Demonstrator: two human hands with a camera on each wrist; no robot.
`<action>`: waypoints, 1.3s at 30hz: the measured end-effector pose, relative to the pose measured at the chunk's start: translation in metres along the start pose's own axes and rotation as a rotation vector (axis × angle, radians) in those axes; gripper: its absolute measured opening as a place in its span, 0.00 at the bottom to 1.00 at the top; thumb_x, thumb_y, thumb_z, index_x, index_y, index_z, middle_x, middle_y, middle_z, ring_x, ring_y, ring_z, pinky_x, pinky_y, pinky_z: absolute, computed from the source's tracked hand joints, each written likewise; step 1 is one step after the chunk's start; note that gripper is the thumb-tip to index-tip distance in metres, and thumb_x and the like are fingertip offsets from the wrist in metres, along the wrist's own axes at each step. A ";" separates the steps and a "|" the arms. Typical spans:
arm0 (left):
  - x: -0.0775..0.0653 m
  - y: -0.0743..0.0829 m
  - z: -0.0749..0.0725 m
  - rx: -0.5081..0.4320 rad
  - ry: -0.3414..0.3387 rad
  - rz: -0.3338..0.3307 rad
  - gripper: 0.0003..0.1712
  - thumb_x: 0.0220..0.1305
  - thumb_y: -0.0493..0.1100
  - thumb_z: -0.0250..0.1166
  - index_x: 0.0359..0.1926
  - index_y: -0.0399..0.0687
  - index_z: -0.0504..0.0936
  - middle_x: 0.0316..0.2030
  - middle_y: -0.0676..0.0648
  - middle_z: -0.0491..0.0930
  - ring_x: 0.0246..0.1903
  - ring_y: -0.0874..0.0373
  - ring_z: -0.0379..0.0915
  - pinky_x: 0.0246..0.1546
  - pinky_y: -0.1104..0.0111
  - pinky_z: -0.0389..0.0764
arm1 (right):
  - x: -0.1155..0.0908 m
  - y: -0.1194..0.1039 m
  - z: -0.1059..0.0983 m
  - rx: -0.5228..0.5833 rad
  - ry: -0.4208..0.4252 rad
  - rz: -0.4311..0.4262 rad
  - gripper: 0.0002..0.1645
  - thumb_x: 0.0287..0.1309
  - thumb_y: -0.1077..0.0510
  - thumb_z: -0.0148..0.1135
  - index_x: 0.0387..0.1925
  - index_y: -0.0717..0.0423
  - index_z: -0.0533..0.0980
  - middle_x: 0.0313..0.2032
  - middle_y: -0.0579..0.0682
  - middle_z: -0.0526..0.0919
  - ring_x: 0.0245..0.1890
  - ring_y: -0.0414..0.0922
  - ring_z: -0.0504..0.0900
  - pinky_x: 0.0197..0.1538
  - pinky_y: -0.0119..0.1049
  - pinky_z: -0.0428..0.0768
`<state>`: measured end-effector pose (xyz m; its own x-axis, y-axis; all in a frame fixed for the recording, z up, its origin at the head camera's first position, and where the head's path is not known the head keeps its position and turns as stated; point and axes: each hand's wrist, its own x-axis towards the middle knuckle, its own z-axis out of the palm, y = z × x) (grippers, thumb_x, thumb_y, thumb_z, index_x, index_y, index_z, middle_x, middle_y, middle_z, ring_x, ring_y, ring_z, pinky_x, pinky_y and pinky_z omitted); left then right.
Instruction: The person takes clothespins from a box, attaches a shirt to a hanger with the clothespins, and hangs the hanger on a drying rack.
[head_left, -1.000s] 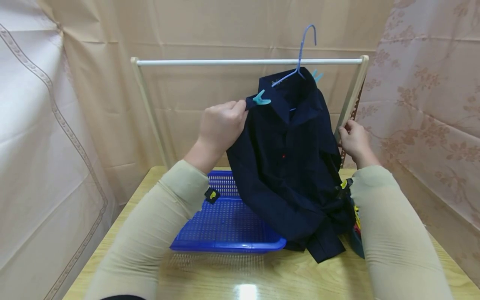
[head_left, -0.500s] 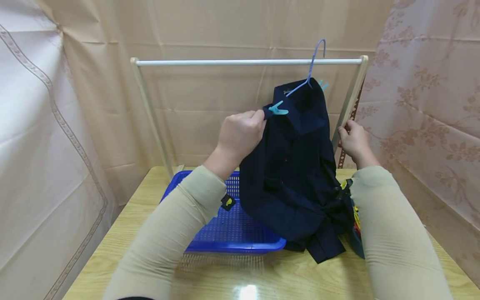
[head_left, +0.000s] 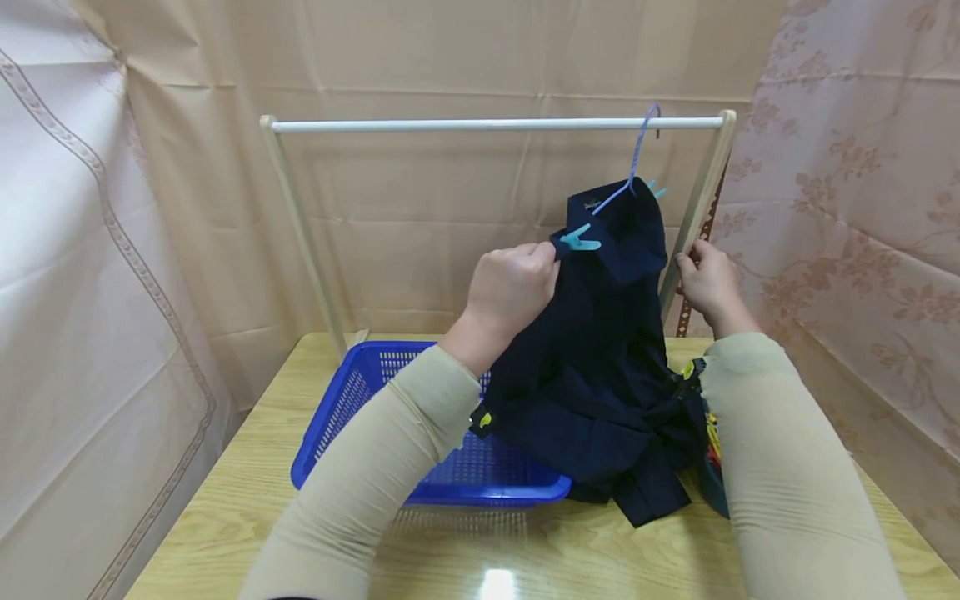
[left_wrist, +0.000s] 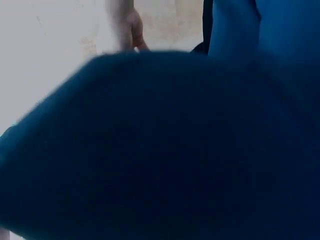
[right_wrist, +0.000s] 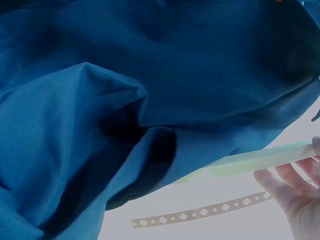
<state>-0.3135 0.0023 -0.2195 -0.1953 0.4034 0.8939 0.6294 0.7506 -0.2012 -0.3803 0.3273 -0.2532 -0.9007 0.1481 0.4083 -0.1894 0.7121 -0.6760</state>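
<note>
A dark navy shirt (head_left: pixel 592 358) hangs on a blue-purple hanger (head_left: pixel 639 154), whose hook curves over the rack's white bar (head_left: pixel 450 126) near its right end. My left hand (head_left: pixel 513 287) grips the shirt's left shoulder beside a teal clothespin (head_left: pixel 581 240). Another clothespin (head_left: pixel 657 192) shows partly behind the collar. With my right hand (head_left: pixel 708 279) I hold the rack's right upright (head_left: pixel 701 192); in the right wrist view, fingers (right_wrist: pixel 295 180) wrap that pale post. Blurred dark cloth (left_wrist: pixel 165 145) fills most of the left wrist view, hiding my left fingers.
A blue perforated basket (head_left: pixel 318 433) stands on the wooden table (head_left: pixel 225 500), under my left forearm and partly behind the shirt. At right, a dark round container (head_left: pixel 712 483) with colourful things inside is half hidden by my right sleeve. Curtains surround the table.
My left hand has moved right and down with the shirt and hanger. The hook, earlier high above the bar, has come down onto it. My right hand has stayed on the upright.
</note>
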 end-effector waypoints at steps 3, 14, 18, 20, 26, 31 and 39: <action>-0.004 0.007 0.004 -0.013 -0.027 -0.007 0.13 0.67 0.38 0.66 0.24 0.42 0.81 0.15 0.49 0.72 0.11 0.59 0.71 0.13 0.71 0.72 | -0.001 0.000 0.001 0.011 -0.006 0.010 0.22 0.80 0.54 0.40 0.57 0.69 0.69 0.50 0.67 0.75 0.39 0.54 0.79 0.35 0.30 0.85; -0.017 0.015 0.008 -0.030 -0.106 -0.036 0.12 0.69 0.41 0.66 0.29 0.40 0.83 0.17 0.49 0.75 0.13 0.60 0.74 0.15 0.73 0.75 | -0.002 0.000 0.003 0.014 -0.014 -0.014 0.19 0.80 0.55 0.40 0.52 0.69 0.68 0.46 0.66 0.74 0.37 0.57 0.78 0.30 0.22 0.80; -0.017 0.012 0.008 -0.022 -0.156 -0.073 0.12 0.70 0.43 0.66 0.31 0.41 0.83 0.19 0.49 0.77 0.15 0.58 0.76 0.17 0.71 0.78 | 0.000 0.000 0.002 0.036 -0.034 -0.009 0.23 0.80 0.54 0.39 0.60 0.69 0.68 0.51 0.68 0.74 0.44 0.60 0.78 0.31 0.20 0.79; -0.017 0.010 0.008 -0.018 -0.186 -0.094 0.12 0.71 0.45 0.65 0.31 0.41 0.83 0.20 0.48 0.79 0.16 0.57 0.77 0.18 0.70 0.80 | 0.000 0.001 0.001 0.010 -0.041 -0.008 0.26 0.80 0.53 0.39 0.64 0.69 0.67 0.53 0.69 0.75 0.46 0.61 0.79 0.31 0.23 0.79; -0.017 0.006 0.008 -0.024 -0.257 -0.148 0.16 0.74 0.50 0.62 0.36 0.41 0.83 0.28 0.46 0.83 0.20 0.54 0.79 0.21 0.64 0.83 | -0.001 0.002 -0.008 -0.044 -0.052 -0.020 0.35 0.79 0.49 0.41 0.74 0.71 0.59 0.62 0.74 0.71 0.60 0.68 0.73 0.56 0.59 0.77; -0.016 -0.001 0.002 -0.050 -0.292 -0.166 0.24 0.73 0.57 0.60 0.45 0.39 0.83 0.38 0.44 0.85 0.23 0.53 0.81 0.25 0.65 0.85 | -0.002 -0.006 -0.022 -0.026 -0.065 0.001 0.40 0.78 0.44 0.42 0.77 0.67 0.53 0.68 0.74 0.66 0.67 0.69 0.66 0.62 0.66 0.71; -0.011 -0.019 -0.020 -0.060 -0.263 -0.137 0.31 0.72 0.63 0.60 0.50 0.37 0.82 0.46 0.41 0.85 0.23 0.54 0.81 0.24 0.67 0.84 | -0.007 -0.024 -0.051 -0.086 -0.015 -0.041 0.42 0.75 0.39 0.45 0.78 0.61 0.55 0.70 0.70 0.66 0.68 0.67 0.67 0.63 0.66 0.69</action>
<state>-0.3087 -0.0268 -0.2178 -0.4651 0.4280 0.7749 0.6251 0.7786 -0.0549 -0.3496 0.3444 -0.2086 -0.8988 0.1075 0.4251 -0.1926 0.7740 -0.6031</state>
